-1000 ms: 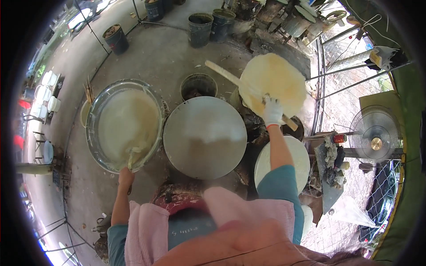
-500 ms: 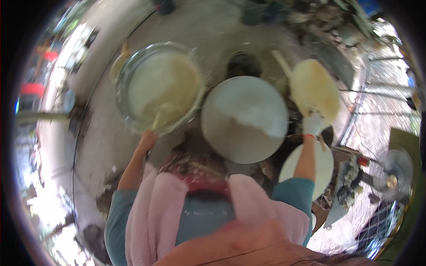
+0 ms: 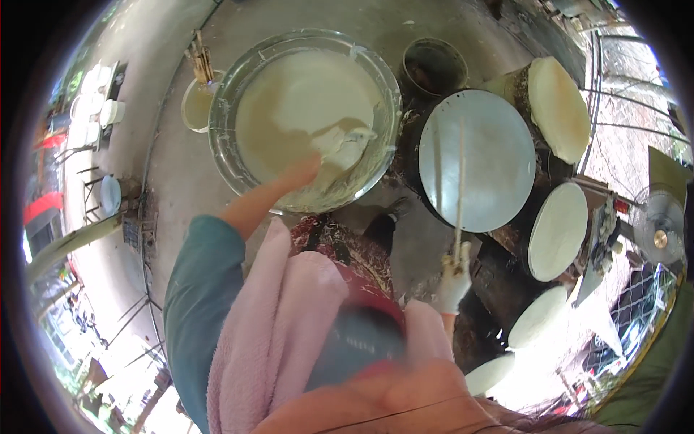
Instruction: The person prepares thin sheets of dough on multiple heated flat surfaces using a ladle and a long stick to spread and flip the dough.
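Observation:
A wide metal basin [image 3: 219,148] lined with clear plastic holds pale, creamy batter [image 3: 289,94]. My left hand [image 3: 307,170] reaches over its near side, closed on a batter-coated ladle [image 3: 345,147] that dips into the batter; the fingers are partly blurred. To the basin's right is a round, pale grey, flat-topped surface [image 3: 499,166] with a wet sheen. My right hand [image 3: 454,278], in a white glove, is closed around a long thin stick [image 3: 461,173]. The stick points away from me, over the left part of that round surface.
A dark pot [image 3: 434,66] stands behind the round surface. At the right are a cream-coloured round [image 3: 560,108], several pale discs such as one [image 3: 558,231], and a fan [image 3: 659,235]. Left of the basin stands a small tub [image 3: 199,107] with sticks [image 3: 199,58].
My view has swung left. My right hand has drawn back from the cream-coloured round toward my body, and the stick now lies over the grey surface. My left hand reaches farther over the basin.

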A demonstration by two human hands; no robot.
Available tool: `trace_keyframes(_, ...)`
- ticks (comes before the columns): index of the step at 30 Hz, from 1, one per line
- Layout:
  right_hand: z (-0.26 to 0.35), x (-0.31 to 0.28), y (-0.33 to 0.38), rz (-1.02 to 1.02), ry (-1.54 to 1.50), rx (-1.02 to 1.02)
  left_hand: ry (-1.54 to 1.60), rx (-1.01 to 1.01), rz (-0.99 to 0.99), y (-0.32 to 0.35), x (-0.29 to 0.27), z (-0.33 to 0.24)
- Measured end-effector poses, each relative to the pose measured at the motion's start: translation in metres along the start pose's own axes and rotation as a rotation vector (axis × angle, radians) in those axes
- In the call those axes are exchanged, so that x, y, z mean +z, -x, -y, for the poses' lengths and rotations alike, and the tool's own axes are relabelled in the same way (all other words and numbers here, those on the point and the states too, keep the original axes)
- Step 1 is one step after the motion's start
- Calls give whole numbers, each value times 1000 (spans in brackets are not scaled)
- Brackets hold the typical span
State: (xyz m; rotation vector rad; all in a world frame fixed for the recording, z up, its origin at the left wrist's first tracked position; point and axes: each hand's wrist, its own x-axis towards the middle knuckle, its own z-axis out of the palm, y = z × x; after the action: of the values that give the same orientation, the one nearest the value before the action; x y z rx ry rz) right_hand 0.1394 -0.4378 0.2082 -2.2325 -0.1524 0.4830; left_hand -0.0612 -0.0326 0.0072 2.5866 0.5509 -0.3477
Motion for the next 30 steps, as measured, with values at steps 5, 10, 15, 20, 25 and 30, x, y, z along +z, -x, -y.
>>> trace_keyframes(5,-15,39,87,34,-89,161,55,82,93,-41,-30,13)
trace_keyframes(10,-6,63,121,83,-318,248,14,256,301,-8,27,73)
trace_keyframes(15,-11,85,169,181,-274,325,1348,-450,561,81,-3,18)
trace_keyframes(20,-70,101,220,646,177,412,2024,-556,608,134,-2,-56)
trace_keyframes(25,-126,101,252,681,-220,396,2733,-381,407,174,-25,-134)
trace_keyframes(30,-111,76,249,681,-59,365,2905,-338,421,206,-108,-159)
